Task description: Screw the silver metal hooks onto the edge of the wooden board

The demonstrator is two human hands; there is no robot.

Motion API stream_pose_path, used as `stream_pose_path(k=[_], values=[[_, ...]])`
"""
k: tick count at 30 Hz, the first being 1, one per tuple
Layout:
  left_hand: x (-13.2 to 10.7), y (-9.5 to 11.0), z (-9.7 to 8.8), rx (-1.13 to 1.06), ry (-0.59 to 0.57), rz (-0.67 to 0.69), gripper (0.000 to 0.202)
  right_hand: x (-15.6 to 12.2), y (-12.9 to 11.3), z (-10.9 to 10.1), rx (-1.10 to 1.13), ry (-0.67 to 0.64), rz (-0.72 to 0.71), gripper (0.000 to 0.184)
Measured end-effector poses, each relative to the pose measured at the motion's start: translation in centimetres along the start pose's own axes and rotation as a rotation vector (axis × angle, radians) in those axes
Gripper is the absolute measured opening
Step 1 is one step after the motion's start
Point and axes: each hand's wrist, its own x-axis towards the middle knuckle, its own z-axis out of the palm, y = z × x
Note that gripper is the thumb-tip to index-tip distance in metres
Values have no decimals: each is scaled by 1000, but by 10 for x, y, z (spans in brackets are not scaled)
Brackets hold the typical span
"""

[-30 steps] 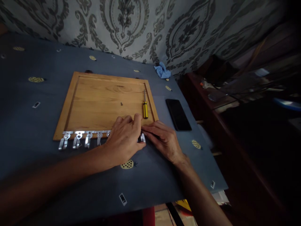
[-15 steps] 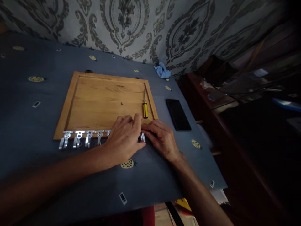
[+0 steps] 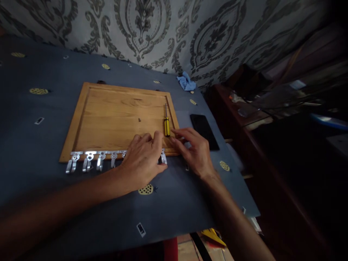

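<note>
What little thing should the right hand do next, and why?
Probably pick up the yellow screwdriver. The right hand is right by its handle with thumb and finger apart, and the left hand rests over the metal hook strip along the near edge of the wooden board, perhaps steadying it.

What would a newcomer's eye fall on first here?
Probably the wooden panel on the blue-grey tablecloth, with shiny metal hooks lined along its near edge. Next, the left hand hiding part of that row, and the yellow screwdriver lying toward the panel's right side, close to the right hand.
</note>
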Motion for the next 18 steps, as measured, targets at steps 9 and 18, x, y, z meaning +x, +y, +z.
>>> stream_pose_path(k=[9, 18], values=[[1, 2, -1, 25, -18, -26, 48, 28, -1, 23, -439, -85, 75, 34], [-1, -1, 1, -1, -4, -2, 50, 20, 12, 12, -45, 346, 126, 21]])
